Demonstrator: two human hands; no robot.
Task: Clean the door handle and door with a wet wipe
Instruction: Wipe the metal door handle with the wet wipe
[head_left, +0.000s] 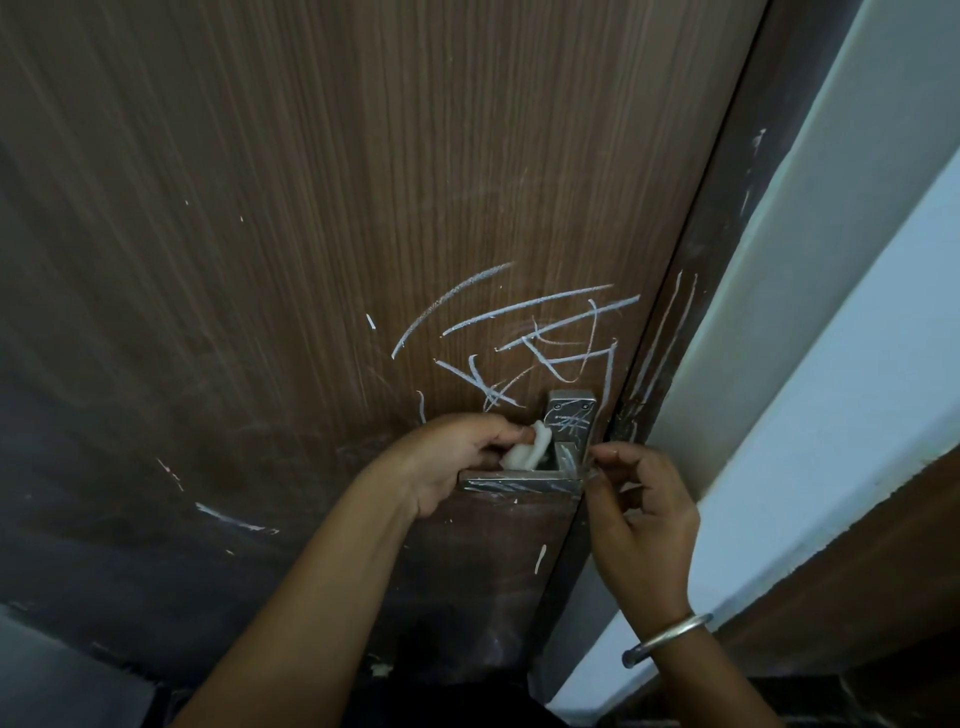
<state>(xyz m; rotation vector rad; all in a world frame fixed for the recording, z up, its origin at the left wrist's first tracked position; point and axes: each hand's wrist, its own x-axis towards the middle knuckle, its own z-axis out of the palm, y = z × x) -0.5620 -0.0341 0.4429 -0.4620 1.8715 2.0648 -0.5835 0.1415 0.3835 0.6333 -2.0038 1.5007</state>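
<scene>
The person's left hand pinches a bunched white wet wipe between thumb and fingertips, pressed into the gap between the lever of the metal door handle and the brown door, probably because a wadded wipe reaches the back of the lever better than a flat one. The right hand sits at the handle's corner by the door edge, fingers loosely curled and partly open; its fingertips look to be touching the end of the lever, perhaps to steady it, though whether they actually grip anything cannot be told. White chalk-like scribbles cross the door above the handle and the handle's backplate, so cleaning appears to be at an early stage. A metal bangle circles the right wrist. The pale wall lies beyond the door frame, which also carries marks.
</scene>
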